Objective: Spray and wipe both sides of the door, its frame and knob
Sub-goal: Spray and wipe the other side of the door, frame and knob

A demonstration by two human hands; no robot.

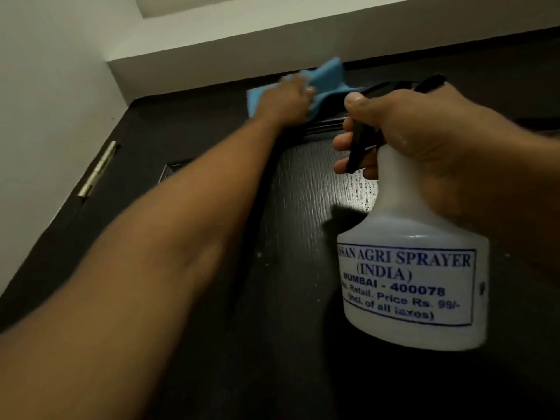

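A dark brown wooden door [291,298] fills most of the view, seen from below. High up near its top edge, my left hand [285,101] presses a blue cloth [327,83] against the door; the hand is blurred. Close to the camera on the right, my right hand [424,140] grips the neck of a white spray bottle [415,277] with a black trigger head, fingers curled round the trigger. Wet droplets glisten on the door panel just left of the bottle neck. The knob is out of view.
The dark door frame [100,137] runs up the left side with a metal hinge [98,169] on it. A white wall [45,101] stands to the left, and a white ledge and ceiling [242,40] sit above the door.
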